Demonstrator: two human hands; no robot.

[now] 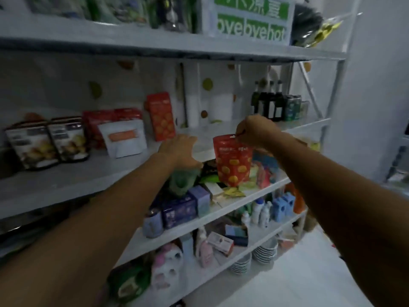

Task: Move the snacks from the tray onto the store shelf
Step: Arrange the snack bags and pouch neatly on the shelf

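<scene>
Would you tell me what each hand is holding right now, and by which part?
The right hand pinches a red snack pouch by its top edge. The left hand lies open near the white shelf, holding nothing.

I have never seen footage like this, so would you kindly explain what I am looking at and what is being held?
There is no machine: a camera worn on a person's head looks down at their two bare arms in front of white store shelving. The right hand pinches the top edge of a red snack pouch, which hangs in front of the shelf. The left hand reaches forward, open and empty. On the shelf stand a matching red pouch, a white pouch and dark snack bags.
</scene>
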